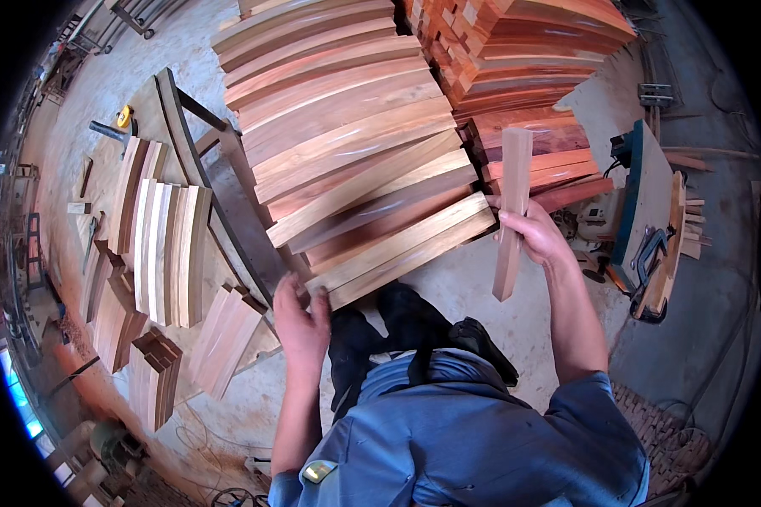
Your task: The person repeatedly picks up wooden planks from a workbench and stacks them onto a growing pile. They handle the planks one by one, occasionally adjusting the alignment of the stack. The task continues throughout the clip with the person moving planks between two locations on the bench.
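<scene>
My right hand (536,234) is closed around a short reddish-brown wooden block (512,165), which stands up between thumb and fingers. Its fingertips reach close to the right end of the nearest pale wooden board (406,249). At that board's left end, my left hand (302,321) has its fingers apart with nothing gripped; whether it touches the wood I cannot tell. The pale board lies along the near edge of a wide stack of wooden boards (347,110). One board in the stack (368,186) lies at a slant across its neighbours.
To the left, a worktable (232,241) carries bundles of wooden pieces (173,253), a yellow tape measure (125,116) and a hammer (107,129). Red-brown blocks (533,51) are piled at the far right. A machine with a teal edge (632,203) and a clamp (649,253) stand right.
</scene>
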`<state>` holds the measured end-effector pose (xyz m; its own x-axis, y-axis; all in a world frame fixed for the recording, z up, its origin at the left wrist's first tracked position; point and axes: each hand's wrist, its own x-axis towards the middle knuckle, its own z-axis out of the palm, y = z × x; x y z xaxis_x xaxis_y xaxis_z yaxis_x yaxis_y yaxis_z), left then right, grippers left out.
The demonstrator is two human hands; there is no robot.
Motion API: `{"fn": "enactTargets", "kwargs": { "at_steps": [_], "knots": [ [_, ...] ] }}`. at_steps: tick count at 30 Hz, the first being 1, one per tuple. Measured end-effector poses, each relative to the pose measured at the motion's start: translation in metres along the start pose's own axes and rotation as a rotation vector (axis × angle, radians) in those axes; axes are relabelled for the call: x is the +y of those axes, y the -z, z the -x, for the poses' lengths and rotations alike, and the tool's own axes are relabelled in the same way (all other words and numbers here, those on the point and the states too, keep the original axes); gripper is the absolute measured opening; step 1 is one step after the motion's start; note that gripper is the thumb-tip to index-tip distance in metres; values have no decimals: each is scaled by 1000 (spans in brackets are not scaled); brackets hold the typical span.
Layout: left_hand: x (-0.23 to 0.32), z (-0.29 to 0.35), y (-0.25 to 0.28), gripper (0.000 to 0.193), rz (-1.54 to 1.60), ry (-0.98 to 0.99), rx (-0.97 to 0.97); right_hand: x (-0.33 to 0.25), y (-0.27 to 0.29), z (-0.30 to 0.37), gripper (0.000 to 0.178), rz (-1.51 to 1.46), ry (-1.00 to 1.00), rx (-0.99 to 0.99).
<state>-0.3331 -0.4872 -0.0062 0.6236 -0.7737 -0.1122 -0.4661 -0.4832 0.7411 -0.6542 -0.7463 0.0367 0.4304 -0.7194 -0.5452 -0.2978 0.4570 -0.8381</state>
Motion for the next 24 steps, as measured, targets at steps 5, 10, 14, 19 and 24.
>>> {"fn": "enactTargets", "kwargs": {
  "at_steps": [5, 10, 14, 19, 24],
  "knots": [
    [64, -10, -14, 75, -399, -522, -231, 1, 1, 6, 57, -78, -10, 28],
    [77, -25, -63, 77, -454, -614, -250, 4, 4, 16, 60, -124, 24, 80],
    [79, -26, -56, 79, -434, -648, -270, 3, 10, 35, 53, -190, 66, 154],
    [75, 0, 16, 75, 256, -288, -401, 5, 13, 58, 48, -214, 148, 149],
    [12, -9, 52, 79, 1451, 280, -508, 5, -4, 59, 46, -212, 190, 32]
  ]
}}
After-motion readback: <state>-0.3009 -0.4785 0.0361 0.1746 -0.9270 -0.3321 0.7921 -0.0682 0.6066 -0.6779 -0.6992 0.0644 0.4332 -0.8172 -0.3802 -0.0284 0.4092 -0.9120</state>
